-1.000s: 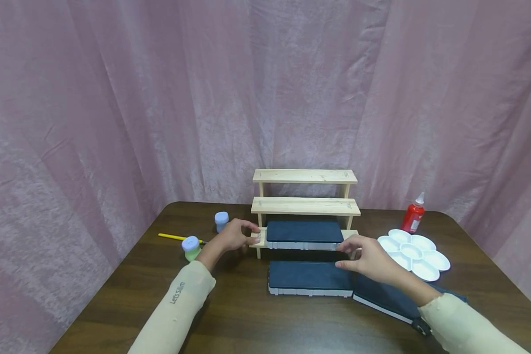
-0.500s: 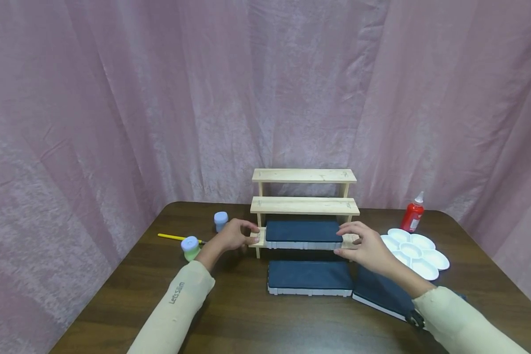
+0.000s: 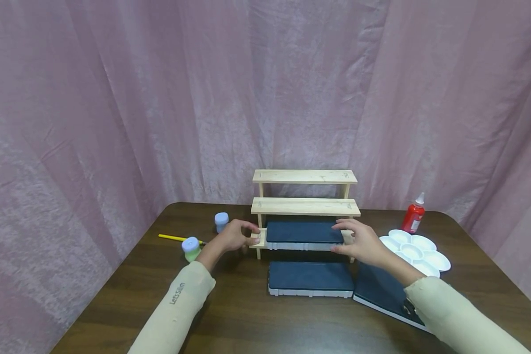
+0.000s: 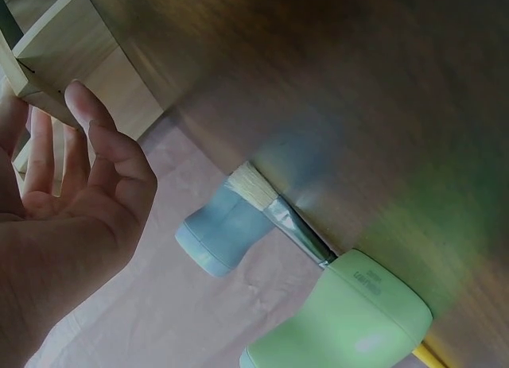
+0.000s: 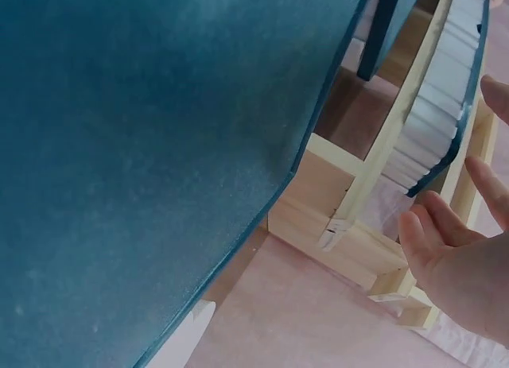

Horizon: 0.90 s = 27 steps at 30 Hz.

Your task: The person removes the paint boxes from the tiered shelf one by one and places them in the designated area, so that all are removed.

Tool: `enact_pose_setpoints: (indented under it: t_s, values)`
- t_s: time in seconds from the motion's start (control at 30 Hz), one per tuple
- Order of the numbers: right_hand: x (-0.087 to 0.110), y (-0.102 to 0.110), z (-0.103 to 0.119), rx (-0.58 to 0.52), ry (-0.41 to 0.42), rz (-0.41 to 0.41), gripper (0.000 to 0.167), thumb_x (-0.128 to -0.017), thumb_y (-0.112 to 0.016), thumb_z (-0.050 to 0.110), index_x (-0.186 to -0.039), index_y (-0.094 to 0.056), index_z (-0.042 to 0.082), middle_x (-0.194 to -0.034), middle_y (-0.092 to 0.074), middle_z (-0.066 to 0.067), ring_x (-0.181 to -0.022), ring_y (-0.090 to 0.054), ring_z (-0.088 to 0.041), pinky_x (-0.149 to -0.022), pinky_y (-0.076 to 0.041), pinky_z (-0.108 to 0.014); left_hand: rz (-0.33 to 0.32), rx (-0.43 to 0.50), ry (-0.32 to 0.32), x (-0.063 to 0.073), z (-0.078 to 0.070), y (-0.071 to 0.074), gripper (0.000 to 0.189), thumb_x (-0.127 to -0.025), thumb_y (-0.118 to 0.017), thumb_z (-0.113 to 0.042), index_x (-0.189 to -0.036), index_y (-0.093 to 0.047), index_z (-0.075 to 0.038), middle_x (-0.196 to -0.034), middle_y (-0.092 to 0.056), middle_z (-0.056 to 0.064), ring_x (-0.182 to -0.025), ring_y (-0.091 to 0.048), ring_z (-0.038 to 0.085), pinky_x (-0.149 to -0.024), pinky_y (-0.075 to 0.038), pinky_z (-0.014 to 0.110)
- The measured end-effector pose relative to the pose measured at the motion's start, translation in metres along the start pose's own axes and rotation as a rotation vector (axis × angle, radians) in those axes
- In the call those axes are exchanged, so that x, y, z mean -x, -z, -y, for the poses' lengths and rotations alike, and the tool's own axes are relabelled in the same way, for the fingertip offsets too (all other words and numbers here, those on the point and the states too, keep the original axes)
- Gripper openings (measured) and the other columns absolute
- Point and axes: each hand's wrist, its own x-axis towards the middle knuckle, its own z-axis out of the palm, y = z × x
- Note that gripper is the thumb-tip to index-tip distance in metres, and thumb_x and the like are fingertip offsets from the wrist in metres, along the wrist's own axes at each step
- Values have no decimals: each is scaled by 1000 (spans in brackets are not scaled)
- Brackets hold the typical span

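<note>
A three-tier wooden display stand [image 3: 305, 206] stands at the back of the table. On its lowest tier lies a long box [image 3: 304, 232] with a dark blue lid and white sides. My left hand [image 3: 235, 235] pinches the left end of that tier, and the left wrist view shows fingers around the wooden end [image 4: 48, 98]. Beside the box's right end, my right hand [image 3: 365, 241] has its thumb and fingers spread apart. In the right wrist view, the fingers [image 5: 445, 233] are near the box's white side [image 5: 437, 98]; contact is hard to tell.
Two similar dark-lidded boxes lie in front: one box [image 3: 310, 278] below the stand, another box [image 3: 380, 290] angled under my right arm. A white flower-shaped palette [image 3: 411, 251] and red bottle [image 3: 413, 217] are right; a yellow-handled paintbrush [image 3: 172, 237], green jar [image 3: 191, 250] and blue jar [image 3: 221, 222] left.
My right hand has shifted slightly left and upward along the right end of the box on the lowest tier. The left hand and the stand look unchanged.
</note>
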Motion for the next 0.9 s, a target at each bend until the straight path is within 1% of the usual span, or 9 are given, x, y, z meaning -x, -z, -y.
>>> enact_pose_setpoints:
  t_s: [0.07, 0.23, 0.33, 0.4, 0.5, 0.6, 0.77, 0.9]
  values:
    - [-3, 0, -1, 8, 3, 13, 52, -79, -85, 23, -122, -66, 2, -135, -56, -25, -122, -54, -44, -94, -45, -63, -3, -7, -1, 0, 0, 0, 25, -81, -83, -12, -105, -75, -11, -88, -68, 16, -61, -68, 33, -49, -41, 25]
    - [-10, 0, -4, 29, -23, 37, 57, -78, -86, 27, -126, -65, 4, -137, -55, -22, -125, -52, -44, -96, -43, -63, -5, -24, 12, -1, 1, 0, 26, -81, -83, -15, -105, -75, -13, -85, -68, 15, -61, -68, 29, -50, -41, 25]
    - [-12, -2, -5, 29, -40, 49, 60, -77, -86, 29, -127, -64, 5, -139, -54, -21, -127, -50, -43, -98, -42, -64, -2, -14, 13, -1, 1, 0, 26, -80, -84, -15, -105, -75, -12, -87, -68, 15, -62, -68, 30, -50, -41, 26]
    - [-13, -3, -6, 20, -44, 50, 61, -76, -87, 28, -128, -64, 5, -139, -54, -21, -128, -49, -42, -99, -41, -64, -2, -13, 2, -1, 1, 0, 26, -81, -83, -15, -106, -75, -12, -88, -68, 15, -61, -68, 31, -50, -42, 26]
    - [-15, -7, -7, -3, -32, 51, 61, -75, -88, 27, -128, -64, 6, -139, -54, -20, -128, -49, -41, -100, -40, -64, -7, -9, 5, 0, 2, 0, 26, -81, -83, -15, -105, -75, -12, -90, -68, 15, -61, -68, 31, -52, -43, 26]
    - [-18, -10, -8, -29, -17, 60, 61, -75, -88, 26, -127, -65, 7, -139, -54, -19, -129, -49, -40, -102, -39, -63, -15, -18, 6, 1, 4, 0, 26, -80, -84, -15, -104, -76, -12, -95, -69, 14, -59, -67, 28, -52, -43, 26]
    - [-22, -12, -9, -57, -35, 79, 59, -74, -89, 27, -125, -66, 10, -139, -54, -17, -131, -48, -39, -102, -39, -62, -20, -11, -16, 0, 2, -1, 26, -80, -84, -13, -104, -76, -10, -105, -69, 14, -59, -67, 28, -53, -43, 25]
    - [-26, -14, -10, -39, -26, 114, 58, -75, -88, 31, -124, -67, 10, -139, -54, -18, -131, -48, -38, -103, -39, -60, -24, -17, -2, 0, 2, -1, 26, -80, -84, -14, -104, -76, -11, -104, -69, 13, -58, -66, 25, -52, -42, 26]
